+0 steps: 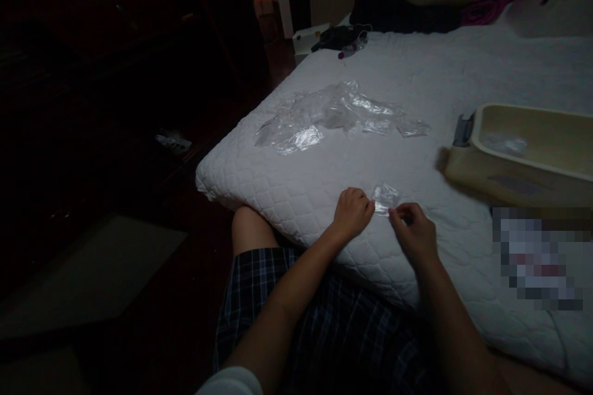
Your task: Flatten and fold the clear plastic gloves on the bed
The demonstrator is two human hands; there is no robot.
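A small clear plastic bag lies on the white quilted mattress near its front corner. My left hand is curled and pinches the bag's left edge. My right hand pinches its lower right edge with thumb and fingers closed. Further back on the mattress lies a loose heap of several clear plastic bags.
A beige plastic bin with a grey handle stands on the mattress at the right, something clear inside it. Dark items and a small bottle lie at the far corner. Pillows and bedding pile at the back right. The floor to the left is dark.
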